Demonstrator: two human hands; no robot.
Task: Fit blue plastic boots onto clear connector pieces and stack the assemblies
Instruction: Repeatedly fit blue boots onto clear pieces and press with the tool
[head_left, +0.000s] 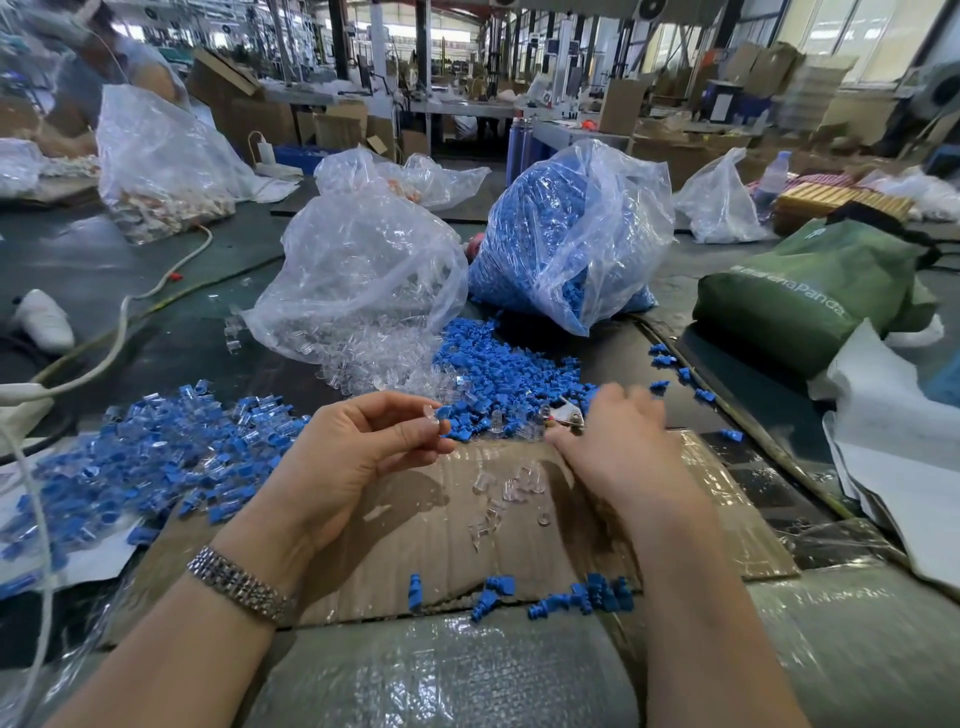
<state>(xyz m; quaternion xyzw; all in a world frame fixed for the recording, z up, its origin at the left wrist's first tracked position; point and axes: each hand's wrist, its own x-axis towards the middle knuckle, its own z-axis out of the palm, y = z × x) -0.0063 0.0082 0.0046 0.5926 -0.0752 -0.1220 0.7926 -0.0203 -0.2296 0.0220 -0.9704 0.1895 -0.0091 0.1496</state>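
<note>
The left hand (358, 441) pinches a clear piece (431, 415) upright, ready for a boot, while the blurred right hand (618, 426) reaches into the boots (498, 374); its grasp I cannot tell.

Single view only, head-mounted, wide-angle. The camera looked forward and steeply down from above the counter's (156, 353) near edge, close over both forearms, which entered from the bottom of the frame. The near counter filled the lower half; its far edge and the workshop hall beyond occupied the upper part, bent by lens distortion. No second view was supplied.
</note>
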